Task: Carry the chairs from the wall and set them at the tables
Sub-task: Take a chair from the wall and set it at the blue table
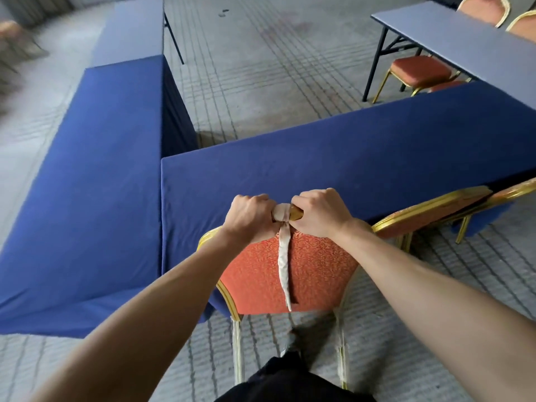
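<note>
While gripped at top, chair (319,271) faces table (348,158).

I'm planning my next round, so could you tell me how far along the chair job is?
Done: a neighbouring chair stands at the near blue table; a tucked chair sits at the grey table. In hand: left hand and right hand grip an orange chair by its top rail. Left: the long blue table alongside shows no chairs.
</note>
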A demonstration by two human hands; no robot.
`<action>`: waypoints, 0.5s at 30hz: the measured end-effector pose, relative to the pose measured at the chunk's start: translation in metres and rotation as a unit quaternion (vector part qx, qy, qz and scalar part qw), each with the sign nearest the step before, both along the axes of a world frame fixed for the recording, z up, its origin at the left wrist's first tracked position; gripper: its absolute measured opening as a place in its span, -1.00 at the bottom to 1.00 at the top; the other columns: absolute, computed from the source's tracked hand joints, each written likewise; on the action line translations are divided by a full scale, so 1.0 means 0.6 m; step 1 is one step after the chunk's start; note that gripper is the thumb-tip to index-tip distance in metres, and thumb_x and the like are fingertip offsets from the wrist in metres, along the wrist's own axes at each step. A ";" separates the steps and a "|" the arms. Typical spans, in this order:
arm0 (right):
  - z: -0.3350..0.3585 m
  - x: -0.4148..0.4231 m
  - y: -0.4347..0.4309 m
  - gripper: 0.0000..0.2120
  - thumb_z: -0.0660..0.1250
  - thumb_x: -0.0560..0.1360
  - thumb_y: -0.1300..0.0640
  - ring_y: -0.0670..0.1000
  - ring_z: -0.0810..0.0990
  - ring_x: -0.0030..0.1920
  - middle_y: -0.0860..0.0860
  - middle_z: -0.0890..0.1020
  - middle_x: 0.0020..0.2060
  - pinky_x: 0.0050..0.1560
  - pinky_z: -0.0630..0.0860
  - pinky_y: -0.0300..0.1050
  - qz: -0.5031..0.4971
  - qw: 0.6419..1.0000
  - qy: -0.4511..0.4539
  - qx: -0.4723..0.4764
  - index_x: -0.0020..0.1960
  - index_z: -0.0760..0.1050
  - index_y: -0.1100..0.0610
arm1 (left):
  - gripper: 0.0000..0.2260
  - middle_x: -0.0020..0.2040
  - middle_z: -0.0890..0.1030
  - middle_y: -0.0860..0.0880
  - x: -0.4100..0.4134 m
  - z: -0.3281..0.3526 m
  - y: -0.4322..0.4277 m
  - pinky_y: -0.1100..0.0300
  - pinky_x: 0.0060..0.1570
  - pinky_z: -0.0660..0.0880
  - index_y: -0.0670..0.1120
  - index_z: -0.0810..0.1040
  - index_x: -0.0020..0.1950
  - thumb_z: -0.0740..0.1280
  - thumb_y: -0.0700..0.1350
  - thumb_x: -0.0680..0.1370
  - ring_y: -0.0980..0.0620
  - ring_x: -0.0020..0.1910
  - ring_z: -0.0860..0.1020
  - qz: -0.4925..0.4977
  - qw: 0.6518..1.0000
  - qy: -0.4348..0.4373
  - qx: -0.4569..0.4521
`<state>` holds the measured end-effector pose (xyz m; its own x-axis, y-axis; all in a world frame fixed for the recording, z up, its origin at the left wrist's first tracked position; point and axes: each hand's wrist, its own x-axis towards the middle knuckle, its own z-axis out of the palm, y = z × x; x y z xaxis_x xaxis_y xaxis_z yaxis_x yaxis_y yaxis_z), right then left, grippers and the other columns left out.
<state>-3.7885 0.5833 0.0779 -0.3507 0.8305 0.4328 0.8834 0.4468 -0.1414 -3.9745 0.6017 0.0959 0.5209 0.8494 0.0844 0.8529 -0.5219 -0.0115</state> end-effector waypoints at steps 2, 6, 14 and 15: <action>-0.003 0.008 -0.003 -0.71 0.39 0.34 0.07 0.05 0.34 -0.56 -0.04 0.39 -0.55 -0.46 0.13 -0.21 0.014 1.000 0.000 0.006 -0.43 0.33 0.09 | -0.79 -0.28 0.39 0.08 0.008 -0.004 -0.015 0.17 -0.33 0.31 0.00 0.37 -0.26 0.28 0.07 0.49 -0.03 -0.35 0.40 0.016 1.000 -0.004 0.010; -0.027 0.028 -0.040 -0.68 0.39 0.35 0.10 -0.02 0.23 -0.50 -0.07 0.33 -0.53 -0.46 0.12 -0.21 0.043 0.999 0.008 -0.002 -0.42 0.26 0.06 | -0.79 -0.34 0.37 0.09 0.030 -0.031 -0.071 0.22 -0.42 0.14 -0.01 0.34 -0.31 0.29 0.02 0.45 -0.01 -0.43 0.35 0.035 0.999 -0.023 0.002; -0.131 0.077 -0.173 -0.72 0.48 0.20 0.09 0.09 0.47 -0.43 -0.04 0.42 -0.46 -0.48 0.19 -0.18 0.086 0.987 -0.035 -0.132 -0.39 0.36 0.09 | -0.82 -0.21 0.51 0.03 0.081 -0.125 -0.219 0.14 -0.32 0.28 0.01 0.39 -0.28 0.27 0.06 0.44 -0.10 -0.20 0.56 0.056 0.994 0.040 -0.084; -0.135 0.079 -0.185 -0.72 0.48 0.22 0.07 0.09 0.48 -0.41 -0.04 0.43 -0.45 -0.48 0.23 -0.18 0.092 0.985 -0.033 -0.140 -0.38 0.37 0.09 | -0.81 -0.20 0.49 0.04 0.083 -0.129 -0.235 0.14 -0.29 0.29 0.01 0.43 -0.25 0.27 0.09 0.46 -0.08 -0.17 0.56 0.065 0.993 0.048 -0.089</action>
<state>-3.7412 0.4726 -0.0034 -0.5259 0.8338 0.1679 0.8026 0.5518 -0.2267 -3.9245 0.4607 0.0183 0.4049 0.9067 -0.1184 0.9123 -0.4092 -0.0133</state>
